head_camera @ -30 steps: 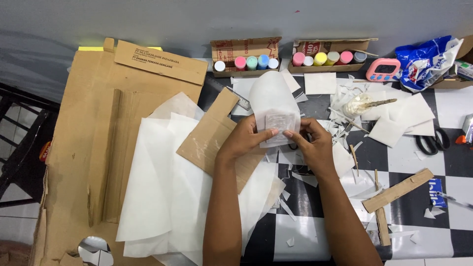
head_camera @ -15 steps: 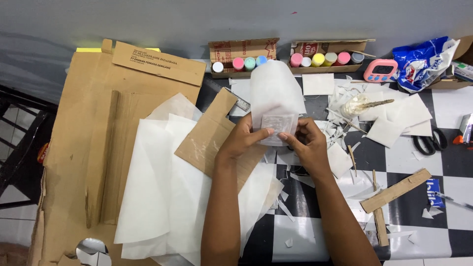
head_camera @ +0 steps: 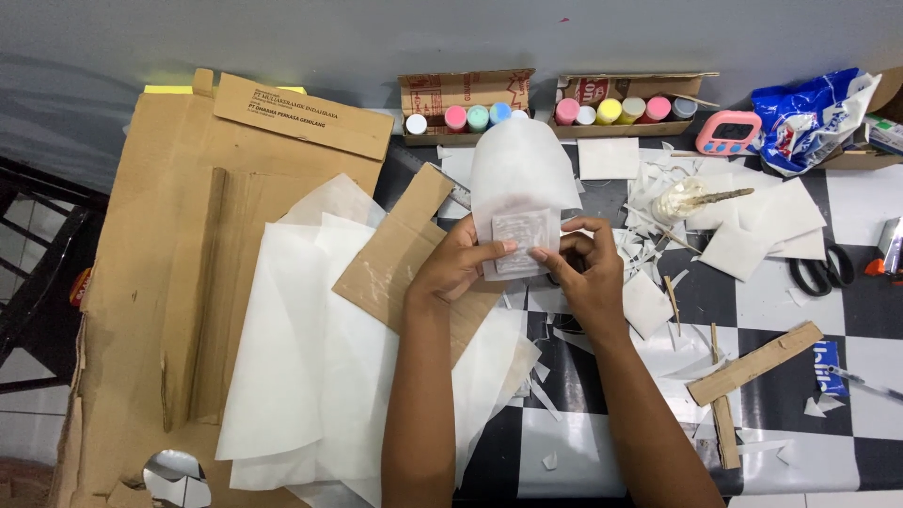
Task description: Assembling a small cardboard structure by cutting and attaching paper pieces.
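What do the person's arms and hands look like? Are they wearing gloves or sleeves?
No gloves and no sleeves show. The left hand and the right hand are bare, and both forearms are bare right down to the bottom edge of the picture. I see no watch, bracelet or ring. The fingernails look short and plain, though they are too small to tell for sure.

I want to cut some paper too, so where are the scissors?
The black-handled scissors lie at the table's far right in the head view, beside the white paper squares and below the blue plastic bag.
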